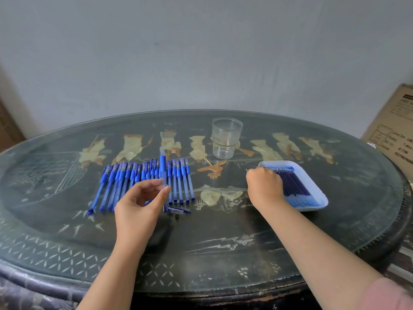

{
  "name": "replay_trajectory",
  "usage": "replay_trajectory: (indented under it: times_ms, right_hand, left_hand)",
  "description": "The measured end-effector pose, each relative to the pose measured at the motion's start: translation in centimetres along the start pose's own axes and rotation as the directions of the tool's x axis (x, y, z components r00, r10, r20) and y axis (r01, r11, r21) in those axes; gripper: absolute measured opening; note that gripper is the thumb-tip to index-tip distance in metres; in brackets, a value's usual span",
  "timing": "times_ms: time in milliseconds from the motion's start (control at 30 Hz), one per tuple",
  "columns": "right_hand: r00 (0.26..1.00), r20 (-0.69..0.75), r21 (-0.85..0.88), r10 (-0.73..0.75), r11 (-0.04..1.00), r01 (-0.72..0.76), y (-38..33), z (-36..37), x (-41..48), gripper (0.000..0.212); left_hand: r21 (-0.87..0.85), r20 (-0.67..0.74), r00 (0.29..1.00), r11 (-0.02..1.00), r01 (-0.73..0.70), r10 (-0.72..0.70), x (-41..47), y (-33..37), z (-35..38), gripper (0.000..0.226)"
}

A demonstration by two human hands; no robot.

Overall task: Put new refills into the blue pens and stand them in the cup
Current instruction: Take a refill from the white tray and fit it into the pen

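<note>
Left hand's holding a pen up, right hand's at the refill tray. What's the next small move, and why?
Probably lift one refill from the tray with the right hand and bring it to the pen the left hand holds upright: it looks empty, and the cup holds nothing.

- The left hand (138, 204) is bare, and its forearm is uncovered down to the lower edge of the view.
- The right hand (264, 186) is bare, with a long uncovered forearm.
- A soft pink fabric sleeve (388, 294) covers the right arm at the bottom right corner; its weave is too blurred to tell.
</note>
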State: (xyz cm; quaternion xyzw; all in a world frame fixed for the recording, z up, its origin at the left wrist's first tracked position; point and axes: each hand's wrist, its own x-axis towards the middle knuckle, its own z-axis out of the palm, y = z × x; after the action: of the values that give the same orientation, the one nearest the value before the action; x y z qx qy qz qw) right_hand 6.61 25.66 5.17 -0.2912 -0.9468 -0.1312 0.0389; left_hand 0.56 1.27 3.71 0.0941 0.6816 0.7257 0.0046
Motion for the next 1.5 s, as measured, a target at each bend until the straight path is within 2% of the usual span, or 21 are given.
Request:
replay_trajectory:
  times_ms: [233, 333, 400, 433, 500, 667, 900, 1500]
  right_hand:
    - [0.998, -0.063, 0.054, 0.014, 0.998, -0.010, 0.4, 0.5, -0.3, 0.024]
    - [0.982, -0.166, 0.193, 0.087, 0.980, -0.055, 1.2, 1.2, -0.8, 0.023]
    - [0.954, -0.266, 0.275, 0.141, 0.959, -0.065, 1.7, 1.6, -1.3, 0.015]
    - [0.937, -0.315, 0.271, 0.150, 0.961, -0.062, 1.9, 2.0, -1.5, 0.009]
    - [0.901, -0.393, 0.243, 0.185, 0.966, -0.092, 2.2, 2.9, -2.1, 0.016]
    - [0.897, -0.369, 0.163, 0.243, 0.967, -0.195, 2.2, 4.0, -3.2, 0.024]
    - [0.885, -0.385, 0.088, 0.261, 0.965, -0.247, 1.8, 4.0, -2.9, 0.032]
    - [0.891, -0.384, 0.111, 0.241, 0.970, -0.215, 2.0, 4.2, -3.1, 0.031]
  left_hand:
    - [0.033, 0.001, 1.000, 0.999, -0.002, 0.002, 0.0, -0.1, 0.0, 0.019]
    - [0.035, 0.006, 1.000, 0.999, -0.006, 0.005, 0.0, -0.2, 0.0, 0.019]
    - [0.035, 0.007, 1.000, 0.999, -0.005, 0.005, 0.0, -0.3, 0.0, 0.019]
    - [0.038, 0.008, 1.000, 0.999, -0.006, 0.005, -0.1, -0.3, 0.0, 0.019]
    - [0.044, 0.011, 1.000, 0.999, -0.009, 0.008, -0.1, -0.2, 0.0, 0.019]
    - [0.061, 0.016, 1.000, 0.998, -0.012, 0.011, -0.2, -0.2, 0.0, 0.018]
    - [0.067, 0.025, 1.000, 0.998, -0.015, 0.014, -0.1, -0.3, 0.1, 0.018]
    - [0.074, 0.011, 1.000, 0.997, -0.016, 0.015, -0.1, -0.4, 0.1, 0.019]
